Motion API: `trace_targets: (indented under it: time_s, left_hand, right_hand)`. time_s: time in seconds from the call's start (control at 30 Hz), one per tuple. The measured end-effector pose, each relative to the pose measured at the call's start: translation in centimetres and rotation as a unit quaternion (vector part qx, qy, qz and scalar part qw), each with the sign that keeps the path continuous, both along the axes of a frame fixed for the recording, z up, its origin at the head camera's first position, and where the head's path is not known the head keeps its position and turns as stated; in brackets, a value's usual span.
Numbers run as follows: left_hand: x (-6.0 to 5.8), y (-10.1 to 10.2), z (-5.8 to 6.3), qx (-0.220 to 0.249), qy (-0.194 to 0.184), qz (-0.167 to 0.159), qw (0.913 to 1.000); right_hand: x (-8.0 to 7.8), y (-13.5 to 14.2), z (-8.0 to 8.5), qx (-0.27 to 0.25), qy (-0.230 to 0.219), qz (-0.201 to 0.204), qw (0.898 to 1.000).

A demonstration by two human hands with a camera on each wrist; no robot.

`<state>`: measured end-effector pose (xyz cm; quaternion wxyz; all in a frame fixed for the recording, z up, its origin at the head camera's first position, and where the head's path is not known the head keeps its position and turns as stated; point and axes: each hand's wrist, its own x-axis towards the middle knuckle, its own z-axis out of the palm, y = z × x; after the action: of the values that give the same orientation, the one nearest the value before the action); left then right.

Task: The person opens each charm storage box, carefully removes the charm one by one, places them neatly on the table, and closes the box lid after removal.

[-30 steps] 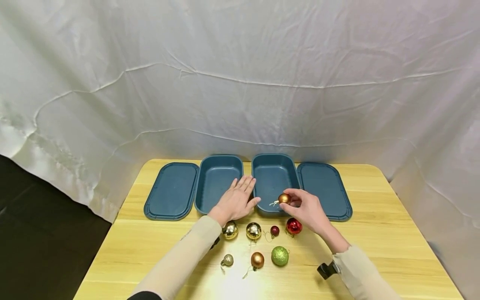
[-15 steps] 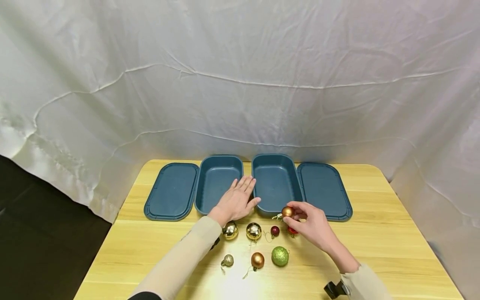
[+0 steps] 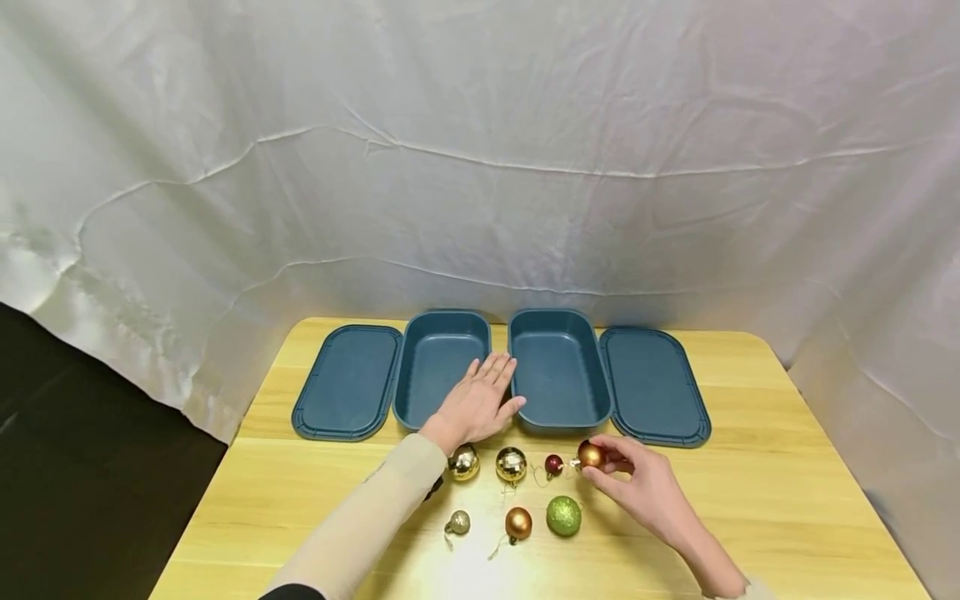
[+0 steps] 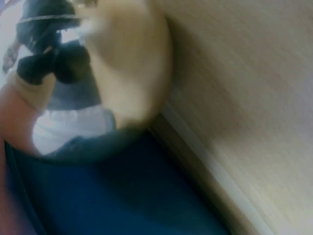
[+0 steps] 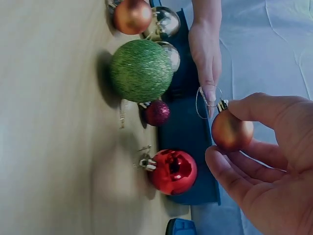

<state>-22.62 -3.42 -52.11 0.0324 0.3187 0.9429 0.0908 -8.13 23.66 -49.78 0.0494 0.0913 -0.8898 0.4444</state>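
My right hand pinches a copper Christmas bauble between thumb and fingers, its cap and string loop pointing left in the head view. It is held near the front of the right blue container. A shiny red bauble lies on the table, hidden in the head view behind the held one. Beside it is a small dark red bauble. My left hand, fingers straight, extends over the right side of the left blue container. A shiny gold bauble sits by its wrist and looms large in the left wrist view.
A faceted gold bauble completes the back row. In front lie a small glittery champagne bauble, another copper bauble and a green glitter bauble. Flat blue lids flank the containers. A pale curtain hangs behind.
My right hand has drawn the copper bauble back from over the right container, toward me and slightly right, down near the red bauble. The left hand has stayed put.
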Motion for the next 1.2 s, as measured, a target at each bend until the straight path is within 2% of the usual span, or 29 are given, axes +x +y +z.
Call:
trace_targets:
  time_s: [0.2, 0.43, 0.63, 0.87, 1.2]
  left_hand:
    - [0.0, 0.0, -0.1, -0.004, 0.006, 0.000, 1.0000]
    - [0.0, 0.0, 0.1, -0.006, 0.004, -0.001, 1.0000]
    - [-0.1, 0.0, -0.1, 0.000, 0.000, 0.003, 1.0000]
    - [0.0, 0.0, 0.0, -0.005, -0.004, 0.005, 1.0000]
    - [0.0, 0.0, 0.0, -0.003, -0.004, 0.003, 1.0000]
  right_hand:
    - [1.4, 0.2, -0.6, -0.009, 0.001, -0.010, 1.000]
    - [2.4, 0.3, -1.1, -0.009, -0.027, -0.038, 0.999]
    - [3.0, 0.5, -1.5, -0.008, -0.038, -0.045, 0.998]
    - [3.5, 0.7, -2.0, -0.008, -0.043, -0.050, 0.998]
    - [3.7, 1.3, -3.1, 0.003, -0.100, -0.074, 0.992]
